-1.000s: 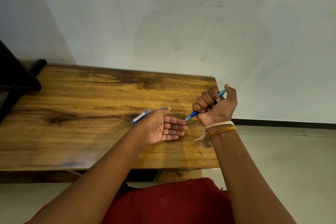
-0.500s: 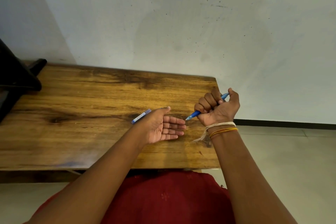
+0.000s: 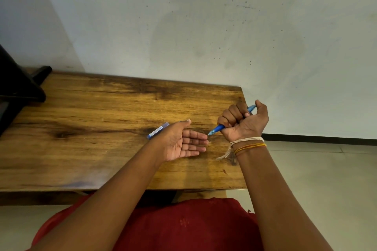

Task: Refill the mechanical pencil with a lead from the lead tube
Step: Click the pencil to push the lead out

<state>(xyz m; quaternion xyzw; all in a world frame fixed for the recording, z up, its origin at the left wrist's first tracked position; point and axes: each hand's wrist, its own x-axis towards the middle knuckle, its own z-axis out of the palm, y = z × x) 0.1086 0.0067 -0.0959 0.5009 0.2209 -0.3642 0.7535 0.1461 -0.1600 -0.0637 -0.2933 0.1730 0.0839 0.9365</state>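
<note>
Right hand (image 3: 243,123) clenched in a fist around the blue mechanical pencil (image 3: 217,128), thumb up at the pencil's top end, tip pointing down-left toward the other hand. Pencil tip sits just beside the left fingertips (image 3: 204,136); can't tell if it touches them. Left hand (image 3: 181,141) flat and released, palm up, fingers together, grasping nothing, held just over the wooden table (image 3: 102,128). Any lead on the palm is too small to see. Lead tube (image 3: 158,130), blue with a white label, lies on the table behind the left hand, its near end hidden by the thumb base. White thread and orange-yellow thread bands (image 3: 247,143) on the right wrist, loose white end hanging. Both forearms bare. Red garment (image 3: 183,226) at bottom centre. Black object (image 3: 18,87) on table's far-left corner, cut off by frame. White wall (image 3: 224,36) behind, tiled floor (image 3: 326,179) at right.
</note>
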